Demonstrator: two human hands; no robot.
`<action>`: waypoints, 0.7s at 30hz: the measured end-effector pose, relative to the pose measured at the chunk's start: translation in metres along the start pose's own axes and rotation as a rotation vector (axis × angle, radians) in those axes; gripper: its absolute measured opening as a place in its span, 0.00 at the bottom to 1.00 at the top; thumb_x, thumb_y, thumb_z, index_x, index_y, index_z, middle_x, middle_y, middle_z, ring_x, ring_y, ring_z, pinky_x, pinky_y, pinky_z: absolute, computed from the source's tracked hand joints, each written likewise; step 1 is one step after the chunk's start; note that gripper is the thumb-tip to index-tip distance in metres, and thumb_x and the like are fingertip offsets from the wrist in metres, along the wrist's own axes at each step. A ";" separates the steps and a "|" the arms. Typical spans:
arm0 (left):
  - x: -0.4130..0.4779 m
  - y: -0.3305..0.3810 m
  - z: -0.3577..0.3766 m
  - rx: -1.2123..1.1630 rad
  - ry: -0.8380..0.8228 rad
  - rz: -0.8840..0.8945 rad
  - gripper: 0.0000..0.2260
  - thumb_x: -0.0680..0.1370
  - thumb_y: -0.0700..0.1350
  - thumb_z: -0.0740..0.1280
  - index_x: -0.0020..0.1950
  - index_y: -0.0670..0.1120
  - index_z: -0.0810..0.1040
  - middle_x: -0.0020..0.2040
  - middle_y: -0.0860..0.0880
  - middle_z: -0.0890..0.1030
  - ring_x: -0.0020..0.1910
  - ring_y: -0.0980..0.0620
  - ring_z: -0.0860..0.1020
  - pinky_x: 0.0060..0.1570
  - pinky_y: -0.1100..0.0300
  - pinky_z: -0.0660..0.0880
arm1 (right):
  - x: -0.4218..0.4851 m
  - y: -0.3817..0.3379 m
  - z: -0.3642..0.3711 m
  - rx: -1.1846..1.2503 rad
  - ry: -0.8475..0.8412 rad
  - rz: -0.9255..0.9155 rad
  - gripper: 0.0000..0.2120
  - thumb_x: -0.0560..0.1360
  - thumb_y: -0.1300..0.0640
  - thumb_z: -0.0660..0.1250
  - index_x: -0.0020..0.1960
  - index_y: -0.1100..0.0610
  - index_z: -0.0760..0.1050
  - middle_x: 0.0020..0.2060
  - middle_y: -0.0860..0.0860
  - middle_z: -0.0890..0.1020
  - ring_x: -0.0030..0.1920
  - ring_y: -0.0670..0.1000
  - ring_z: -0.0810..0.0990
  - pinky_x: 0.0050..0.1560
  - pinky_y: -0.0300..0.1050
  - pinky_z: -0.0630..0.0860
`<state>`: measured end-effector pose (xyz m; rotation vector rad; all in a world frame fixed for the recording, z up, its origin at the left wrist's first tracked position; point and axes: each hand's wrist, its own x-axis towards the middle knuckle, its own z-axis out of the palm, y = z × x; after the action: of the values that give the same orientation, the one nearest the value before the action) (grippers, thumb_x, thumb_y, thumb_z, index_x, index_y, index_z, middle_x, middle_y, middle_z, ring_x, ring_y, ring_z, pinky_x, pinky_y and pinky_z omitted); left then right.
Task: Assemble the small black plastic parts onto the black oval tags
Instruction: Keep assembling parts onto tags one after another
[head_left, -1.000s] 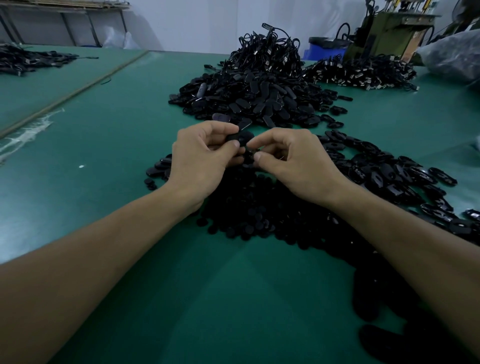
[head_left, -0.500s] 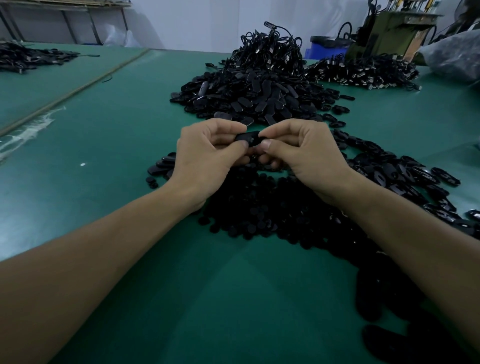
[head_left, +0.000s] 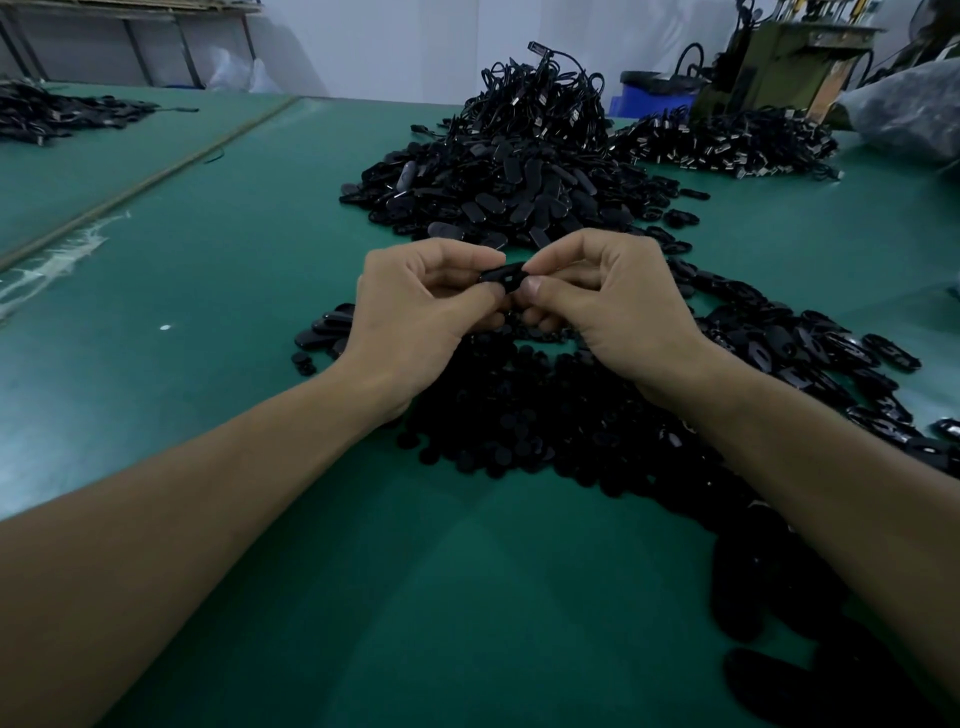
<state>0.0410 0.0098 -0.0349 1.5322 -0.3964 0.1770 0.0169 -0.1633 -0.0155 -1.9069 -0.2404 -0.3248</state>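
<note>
While the tag (head_left: 503, 274) lay lengthwise left to right, left hand (head_left: 415, 312) and right hand (head_left: 613, 306) pinched its ends, fingers curled above the table (head_left: 218, 291).

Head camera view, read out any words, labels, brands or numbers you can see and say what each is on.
No readable text anywhere.
On the black oval tag, pinched by the left hand and right hand: no marking shows.
On the green machine at the back: orange patch, too blurred to read.
On the blue bin: no label visible.
</note>
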 end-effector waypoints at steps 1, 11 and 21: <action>0.000 0.000 0.000 -0.011 -0.003 -0.001 0.10 0.74 0.33 0.74 0.47 0.48 0.84 0.41 0.46 0.87 0.42 0.48 0.86 0.43 0.60 0.82 | 0.000 0.000 0.000 0.004 0.003 0.003 0.05 0.76 0.64 0.72 0.46 0.56 0.79 0.37 0.53 0.86 0.37 0.50 0.85 0.40 0.39 0.80; 0.001 0.000 -0.001 -0.006 -0.034 0.014 0.11 0.74 0.32 0.75 0.47 0.48 0.84 0.38 0.49 0.86 0.39 0.49 0.86 0.41 0.61 0.82 | 0.000 -0.001 0.001 -0.145 0.088 -0.024 0.05 0.74 0.59 0.75 0.43 0.50 0.82 0.37 0.52 0.85 0.40 0.51 0.83 0.45 0.47 0.81; 0.001 -0.002 -0.002 0.054 -0.062 0.050 0.12 0.73 0.34 0.77 0.48 0.50 0.84 0.42 0.46 0.87 0.41 0.48 0.86 0.45 0.57 0.83 | -0.002 -0.002 0.005 -0.159 0.105 -0.040 0.07 0.74 0.60 0.75 0.43 0.50 0.81 0.37 0.50 0.85 0.39 0.47 0.84 0.46 0.46 0.82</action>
<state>0.0426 0.0113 -0.0361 1.5848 -0.4825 0.1814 0.0144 -0.1578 -0.0157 -2.0368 -0.1876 -0.4821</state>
